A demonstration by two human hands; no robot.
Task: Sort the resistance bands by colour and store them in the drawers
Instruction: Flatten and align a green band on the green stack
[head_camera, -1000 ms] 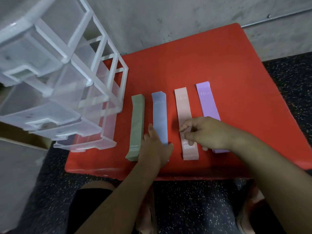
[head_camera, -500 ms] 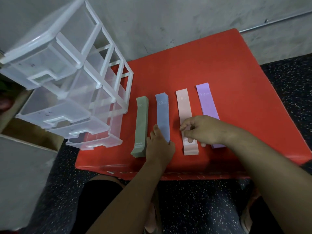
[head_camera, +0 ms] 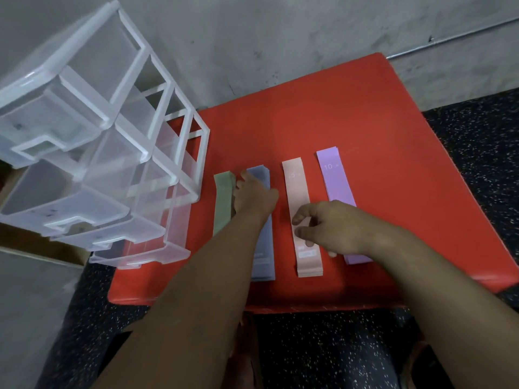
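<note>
Blue band (head_camera: 263, 249) under left hand (head_camera: 254, 200) fingers (head_camera: 245, 180), pink band (head_camera: 297, 186) beneath right hand (head_camera: 334, 228).
</note>
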